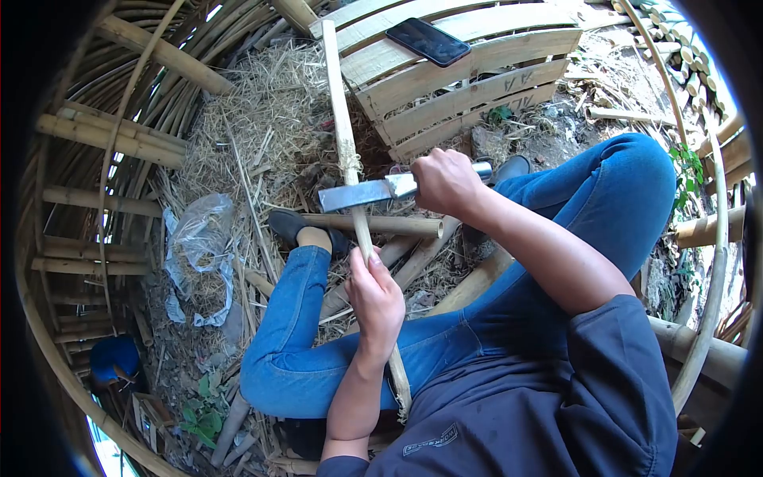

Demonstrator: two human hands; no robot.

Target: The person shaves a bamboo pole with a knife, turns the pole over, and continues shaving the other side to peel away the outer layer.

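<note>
The stick (342,127) slants away from your lap to beside the wooden crate (421,79), your left hand (375,298) wrapped around its lower part, thumb along it. Your right hand (449,184) is closed around the handle of the knife (358,195), whose blade crosses the stick just below some curled shavings (350,163). Farther out, a phone (427,41) lies on the crate, and a plastic bag (203,230) sits to your left.

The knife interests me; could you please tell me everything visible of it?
The knife has a broad, squared-off grey blade, seemingly metal, with whitish material where it joins the handle. The right hand grips the handle, whose end shows beyond it. The blade crosses the wooden strip near curled shavings; whether its edge touches the strip is unclear.
</note>
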